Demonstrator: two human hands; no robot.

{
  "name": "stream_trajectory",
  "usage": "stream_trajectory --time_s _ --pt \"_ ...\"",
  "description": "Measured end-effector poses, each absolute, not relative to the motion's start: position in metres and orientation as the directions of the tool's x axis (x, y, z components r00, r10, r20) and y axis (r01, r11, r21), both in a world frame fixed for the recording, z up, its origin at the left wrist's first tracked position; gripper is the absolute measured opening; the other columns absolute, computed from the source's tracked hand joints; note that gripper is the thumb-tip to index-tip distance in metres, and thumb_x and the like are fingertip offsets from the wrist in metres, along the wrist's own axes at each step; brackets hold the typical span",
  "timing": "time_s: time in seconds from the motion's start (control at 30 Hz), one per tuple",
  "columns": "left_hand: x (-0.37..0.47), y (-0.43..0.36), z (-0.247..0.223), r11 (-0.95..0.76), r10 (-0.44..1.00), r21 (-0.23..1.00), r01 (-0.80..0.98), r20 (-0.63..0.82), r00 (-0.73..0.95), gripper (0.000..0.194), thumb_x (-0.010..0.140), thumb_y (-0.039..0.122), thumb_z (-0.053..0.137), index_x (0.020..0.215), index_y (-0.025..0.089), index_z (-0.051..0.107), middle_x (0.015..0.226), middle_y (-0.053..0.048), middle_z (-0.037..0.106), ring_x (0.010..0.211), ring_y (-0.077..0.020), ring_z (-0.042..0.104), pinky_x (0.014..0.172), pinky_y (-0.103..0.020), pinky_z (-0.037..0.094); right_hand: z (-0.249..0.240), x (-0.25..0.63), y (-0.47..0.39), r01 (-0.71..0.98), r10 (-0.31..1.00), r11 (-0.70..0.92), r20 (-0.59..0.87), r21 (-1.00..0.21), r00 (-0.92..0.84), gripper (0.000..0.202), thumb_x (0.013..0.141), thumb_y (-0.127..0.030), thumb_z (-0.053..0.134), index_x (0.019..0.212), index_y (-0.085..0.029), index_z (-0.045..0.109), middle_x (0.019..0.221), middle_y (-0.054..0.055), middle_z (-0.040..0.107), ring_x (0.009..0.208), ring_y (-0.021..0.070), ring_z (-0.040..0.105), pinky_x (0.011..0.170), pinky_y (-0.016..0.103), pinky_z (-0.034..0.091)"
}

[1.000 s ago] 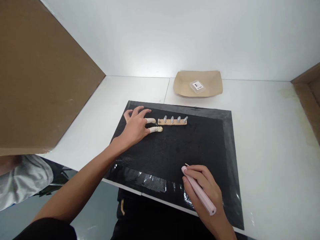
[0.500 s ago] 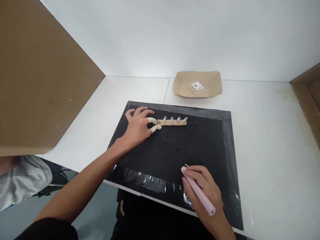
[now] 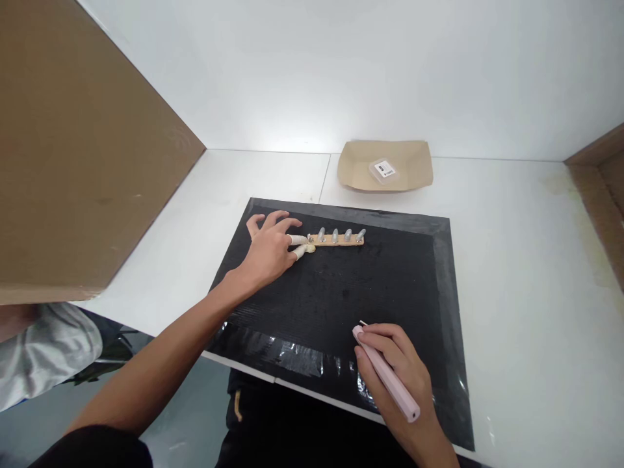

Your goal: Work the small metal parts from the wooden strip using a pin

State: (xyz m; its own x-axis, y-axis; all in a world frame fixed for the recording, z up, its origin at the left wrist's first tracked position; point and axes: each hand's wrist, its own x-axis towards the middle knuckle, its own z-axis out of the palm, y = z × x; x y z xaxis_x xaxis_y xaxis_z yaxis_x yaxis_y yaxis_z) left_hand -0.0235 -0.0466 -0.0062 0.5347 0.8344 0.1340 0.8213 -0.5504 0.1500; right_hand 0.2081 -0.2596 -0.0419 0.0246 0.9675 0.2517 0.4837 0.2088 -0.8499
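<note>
My left hand (image 3: 272,250) reaches to the left end of a narrow wooden strip (image 3: 341,240). Its thumb and forefinger, both in whitish finger covers, close on that end, while the other fingers are curled and raised. Several silver, nail-shaped tips (image 3: 335,235) stand in a row along the strip. A small bit of something at the pinched end is partly hidden by the fingertips. Lower right, my right hand (image 3: 404,367) is wrapped round a pink pen-shaped tool (image 3: 390,377). Its thin tip points up and left, over the mat and well apart from the strip.
A black mat (image 3: 341,299) with shiny taped edges lies on the white table (image 3: 517,273). Behind it stands a brown paper tray (image 3: 414,166) holding a small clear labelled box (image 3: 384,170). A brown panel (image 3: 97,143) rises at the left; part of another person's sleeve (image 3: 49,351) shows below it.
My left forefinger has straightened slightly at the strip's end. The strip, my right hand and the pink tool are practically where they were.
</note>
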Motion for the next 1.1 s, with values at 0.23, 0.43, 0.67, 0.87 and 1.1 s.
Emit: stream_trajectory --time_s 0.23,0.43,0.67,0.87,1.1 --pt "-0.027 -0.059 0.003 -0.517 0.853 0.175 0.838 0.189 0.487 0.017 0.093 0.022 0.067 0.083 0.027 0.080 0.129 -0.006 0.074 0.136 -0.0355 0.052 0.108 -0.062 0.024 -0.042 0.208 -0.257 0.484 0.964 0.213 0.263 -0.848 0.036 0.019 0.098 -0.015 0.061 0.113 -0.022 0.069 0.110 0.008 0.064 0.097 0.0166 0.072 0.083 0.027 0.063" --pt "-0.027 -0.060 0.014 -0.342 0.939 0.419 0.841 0.188 0.288 0.011 0.091 0.025 0.069 0.087 0.029 0.079 0.126 -0.003 0.076 0.125 -0.0318 0.062 0.108 -0.061 0.035 -0.043 0.208 -0.259 0.467 0.970 0.199 0.240 -0.862 0.030 0.021 0.099 -0.014 0.060 0.117 -0.023 0.068 0.113 0.008 0.062 0.100 0.0165 0.071 0.084 0.027 0.062" --pt "-0.030 -0.056 0.020 -0.017 1.000 0.813 0.582 0.010 0.016 0.018 0.080 0.044 0.082 0.087 0.027 0.083 0.120 -0.005 0.078 0.115 -0.0313 0.068 0.105 -0.051 0.048 -0.042 0.208 -0.260 0.458 0.973 0.196 0.232 -0.867 0.022 0.023 0.099 -0.014 0.060 0.118 -0.023 0.068 0.114 0.008 0.062 0.101 0.0160 0.070 0.086 0.026 0.062" --pt "-0.021 -0.053 0.028 0.263 0.963 0.943 0.202 -0.271 0.013 0.039 0.064 0.052 0.090 0.088 0.021 0.084 0.109 -0.009 0.081 0.119 -0.0323 0.065 0.105 -0.046 0.045 -0.042 0.208 -0.258 0.445 0.968 0.213 0.249 -0.870 0.025 0.021 0.099 -0.013 0.060 0.117 -0.022 0.069 0.113 0.008 0.062 0.101 0.0170 0.070 0.086 0.028 0.062" --pt "-0.010 -0.035 0.024 0.395 0.882 0.859 0.327 -0.454 0.128 0.031 0.061 0.043 0.087 0.077 0.018 0.079 0.094 -0.008 0.076 0.086 -0.0199 0.057 0.073 -0.032 0.037 -0.041 0.208 -0.259 0.447 0.970 0.204 0.243 -0.871 0.030 0.023 0.099 -0.014 0.060 0.119 -0.022 0.069 0.114 0.008 0.062 0.101 0.0162 0.070 0.086 0.026 0.062"
